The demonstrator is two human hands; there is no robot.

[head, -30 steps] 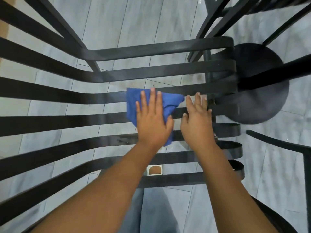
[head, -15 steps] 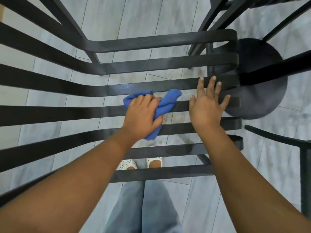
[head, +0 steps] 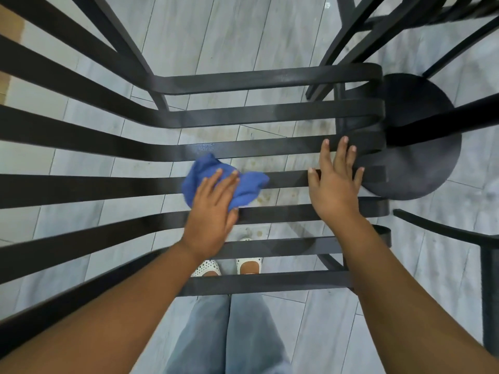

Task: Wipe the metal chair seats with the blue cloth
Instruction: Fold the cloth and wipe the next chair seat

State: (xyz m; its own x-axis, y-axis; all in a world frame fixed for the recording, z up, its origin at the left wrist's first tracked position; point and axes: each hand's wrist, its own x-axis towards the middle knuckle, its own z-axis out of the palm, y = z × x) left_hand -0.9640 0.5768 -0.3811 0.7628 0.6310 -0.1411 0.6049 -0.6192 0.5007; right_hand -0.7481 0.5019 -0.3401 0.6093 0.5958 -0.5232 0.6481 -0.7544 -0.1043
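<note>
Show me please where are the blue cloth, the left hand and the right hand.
blue cloth (head: 249, 186): head view, bare fold right of the fingers.
left hand (head: 212, 211): head view, back of hand.
right hand (head: 334, 184): head view, back of hand.

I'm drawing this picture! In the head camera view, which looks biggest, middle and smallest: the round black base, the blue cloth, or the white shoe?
1. round black base
2. blue cloth, partly hidden under the left hand
3. white shoe, partly behind a slat

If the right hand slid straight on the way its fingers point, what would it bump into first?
The right hand lies flat on the black metal seat slats, fingers pointing to the far slats. Sliding on, it would probably cross the next slat; nothing else shows in its way.
</note>
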